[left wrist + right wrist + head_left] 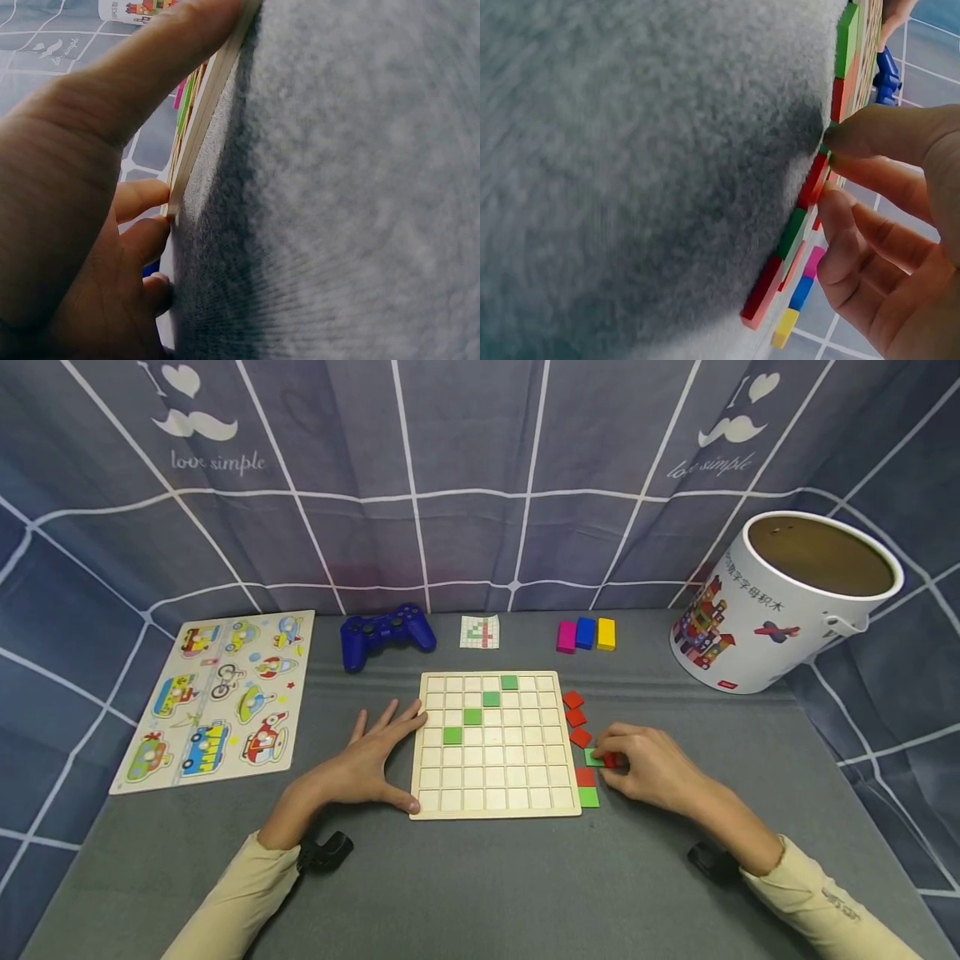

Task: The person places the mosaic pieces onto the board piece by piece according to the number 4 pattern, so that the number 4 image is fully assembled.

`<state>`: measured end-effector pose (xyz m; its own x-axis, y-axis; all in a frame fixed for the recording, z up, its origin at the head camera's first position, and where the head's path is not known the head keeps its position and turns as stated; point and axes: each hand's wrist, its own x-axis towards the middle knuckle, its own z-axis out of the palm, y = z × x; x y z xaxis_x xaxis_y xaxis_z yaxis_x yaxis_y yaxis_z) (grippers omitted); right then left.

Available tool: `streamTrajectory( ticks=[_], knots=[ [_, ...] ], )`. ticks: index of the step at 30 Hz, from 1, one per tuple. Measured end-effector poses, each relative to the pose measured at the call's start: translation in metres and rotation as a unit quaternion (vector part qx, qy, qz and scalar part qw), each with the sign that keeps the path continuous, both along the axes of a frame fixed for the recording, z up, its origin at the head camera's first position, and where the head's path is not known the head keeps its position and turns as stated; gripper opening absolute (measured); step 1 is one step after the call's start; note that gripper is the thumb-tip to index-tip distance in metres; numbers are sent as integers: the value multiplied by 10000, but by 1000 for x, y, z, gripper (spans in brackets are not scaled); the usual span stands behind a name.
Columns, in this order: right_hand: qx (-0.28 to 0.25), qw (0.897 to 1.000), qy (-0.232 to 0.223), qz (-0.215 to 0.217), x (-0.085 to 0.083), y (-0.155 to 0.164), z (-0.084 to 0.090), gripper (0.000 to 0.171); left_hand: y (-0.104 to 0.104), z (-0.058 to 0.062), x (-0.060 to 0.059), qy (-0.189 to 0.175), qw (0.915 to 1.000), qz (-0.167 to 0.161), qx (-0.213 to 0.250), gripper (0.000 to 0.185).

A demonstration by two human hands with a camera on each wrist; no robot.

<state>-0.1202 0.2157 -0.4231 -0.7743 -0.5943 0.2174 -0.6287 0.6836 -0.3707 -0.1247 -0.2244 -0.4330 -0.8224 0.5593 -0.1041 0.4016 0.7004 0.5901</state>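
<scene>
While the left hand [365,767] lies flat and spread on the worktop [480,877], fingertips and thumb against the left edge of the grid board [496,745], the right hand [647,766] curls over the loose tiles beside the board's right edge. Its fingertips pinch a red tile [609,760], which lies touching a green tile [594,757] just beside the board. Four green tiles (a diagonal run from upper right toward lower left) [481,708] already sit in the grid. More red tiles [575,717] line the board's right side, with another red and green one [588,797] nearer the person.

The risk lies in the crowding: the pinched tile touches its green neighbour, so a lift could drag that one along or knock it under the board's edge. If the left hand eases off, a nudge from the right could shift the board and unseat the placed tiles.
</scene>
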Motion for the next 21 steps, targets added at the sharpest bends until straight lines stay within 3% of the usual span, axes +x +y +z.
streamTrajectory(
  ticks=[14, 21],
  knots=[
    [-398, 9991, 83, -85, -5, -9, 0, 21, 0, 2, 2, 71, 10000, 24, -56, 129],
    [-917, 9953, -158, 271, -9, -36, 4, 23, -1, 1, 2, 40, 10000, 1, -31, 129]
  ],
)
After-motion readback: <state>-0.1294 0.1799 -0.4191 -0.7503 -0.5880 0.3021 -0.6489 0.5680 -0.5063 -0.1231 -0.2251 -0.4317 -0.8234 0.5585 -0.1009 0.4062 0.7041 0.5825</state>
